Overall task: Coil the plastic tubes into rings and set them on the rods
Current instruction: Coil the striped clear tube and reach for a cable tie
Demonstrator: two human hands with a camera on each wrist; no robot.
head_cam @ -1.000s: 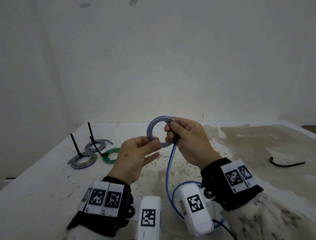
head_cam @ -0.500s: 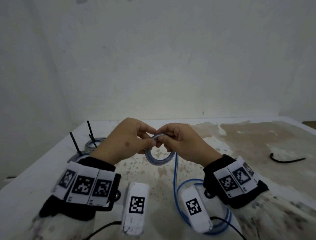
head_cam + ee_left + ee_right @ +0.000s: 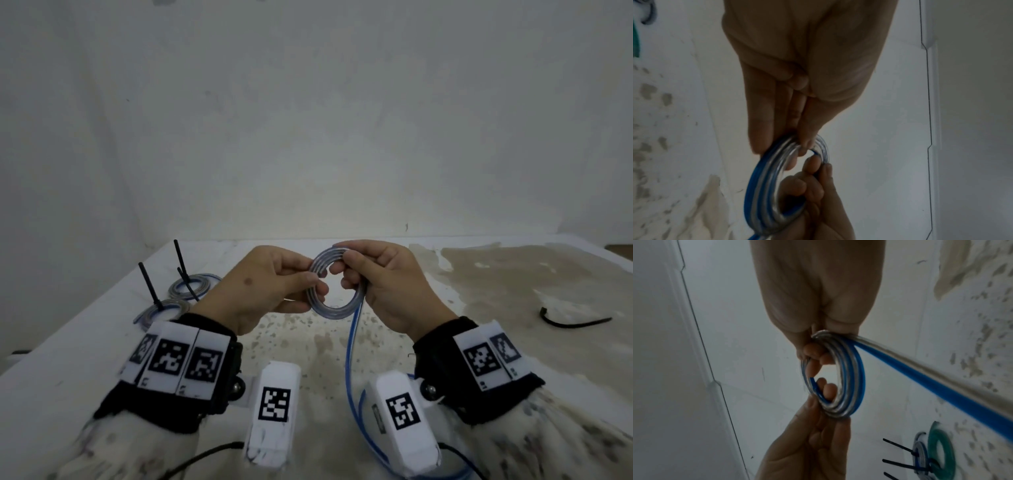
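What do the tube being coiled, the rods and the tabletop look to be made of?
Tube: clear glossy flexible plastic with a blue stripe; it bends into tight loops and shows highlights. Rods: thin, black, matte; plastic or coated metal, cannot tell. Tabletop: hard white painted or coated surface, worn, with brownish patches and flecks where the finish looks gone.

— What sort of place is this?
— A bare test bench: stained white tabletop (image 3: 479, 291), blank plaster wall (image 3: 308, 120), black rods (image 3: 148, 284) fixed upright, tagged wristbands (image 3: 178, 359).
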